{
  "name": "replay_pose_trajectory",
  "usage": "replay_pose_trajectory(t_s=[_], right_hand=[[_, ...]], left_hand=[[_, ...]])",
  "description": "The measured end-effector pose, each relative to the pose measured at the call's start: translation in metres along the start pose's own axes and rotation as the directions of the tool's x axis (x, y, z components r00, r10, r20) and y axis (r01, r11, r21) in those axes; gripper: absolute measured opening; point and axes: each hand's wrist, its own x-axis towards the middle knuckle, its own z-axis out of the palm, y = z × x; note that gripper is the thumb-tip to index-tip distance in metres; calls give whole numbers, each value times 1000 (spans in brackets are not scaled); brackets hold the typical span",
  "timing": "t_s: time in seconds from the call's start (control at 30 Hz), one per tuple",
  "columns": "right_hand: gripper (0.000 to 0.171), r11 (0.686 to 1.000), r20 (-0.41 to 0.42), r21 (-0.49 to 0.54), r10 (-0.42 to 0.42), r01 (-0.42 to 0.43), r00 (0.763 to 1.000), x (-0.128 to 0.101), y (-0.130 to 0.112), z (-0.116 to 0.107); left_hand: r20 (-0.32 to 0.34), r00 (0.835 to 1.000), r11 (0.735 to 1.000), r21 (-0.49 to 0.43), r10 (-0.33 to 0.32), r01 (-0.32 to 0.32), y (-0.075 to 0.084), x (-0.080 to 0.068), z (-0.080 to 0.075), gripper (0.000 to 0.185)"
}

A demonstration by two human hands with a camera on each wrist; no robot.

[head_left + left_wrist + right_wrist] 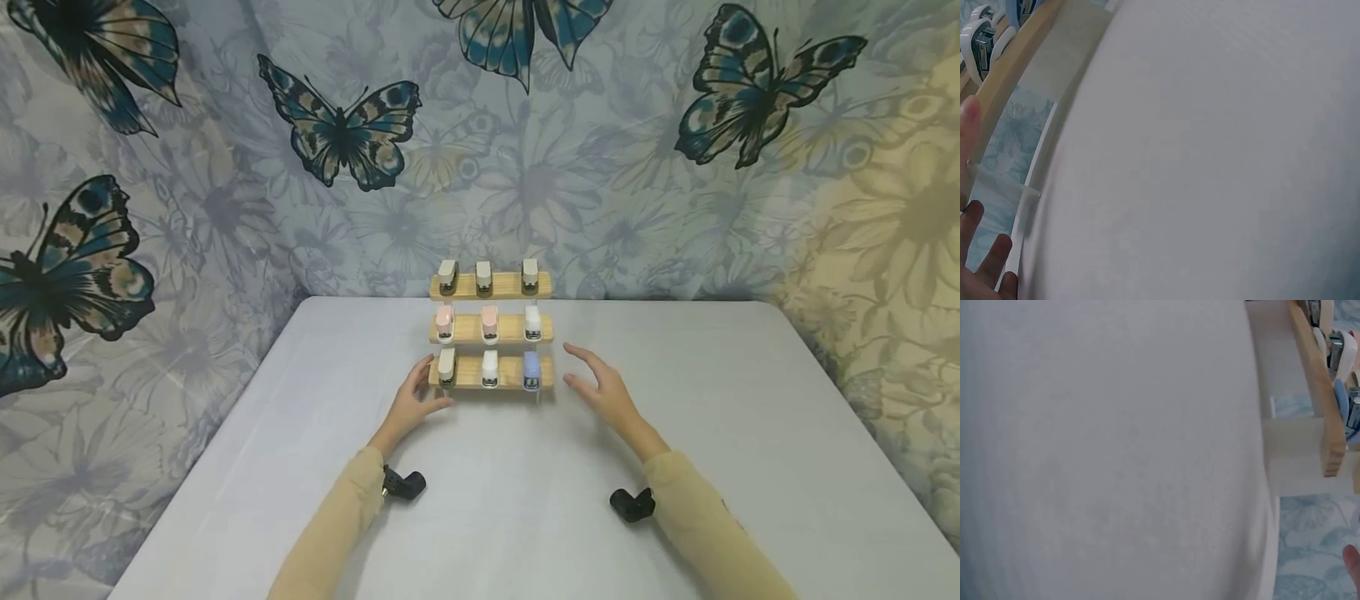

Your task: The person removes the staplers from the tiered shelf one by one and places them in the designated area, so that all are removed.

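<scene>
A three-tier wooden rack (468,373) stands towards the back of the table, bearing small staplers on each shelf. On the lowest shelf are a cream stapler (447,365), a white stapler (490,368) and a blue stapler (531,370). Two pink staplers (490,322) and a white one share the middle shelf; three cream staplers (483,277) line the top. My left hand (411,402) is at the rack's left end, fingers spread, fingertips right beside the bottom shelf. To the right of the rack, my right hand (609,400) hovers with fingers apart, holding nothing.
Pale supports (1294,447) carry the shelves. A white cloth covers the table (517,500), whose back edge meets a butterfly-patterned curtain (540,183). Black wrist cameras (405,484) jut inward from both sleeves.
</scene>
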Motion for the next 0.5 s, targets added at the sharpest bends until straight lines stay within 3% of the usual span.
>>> replay_pose_trajectory(t_s=[0.23,0.5], right_hand=[[48,998,1,38,58,-58,998,-4,2,7],[56,999,-12,44,-15,15,1000,0,8,23]], left_hand=[[-26,1000,1000,-10,18,-18,-3,5,3,76],[-87,996,999,-34,30,-33,-37,11,3,68]])
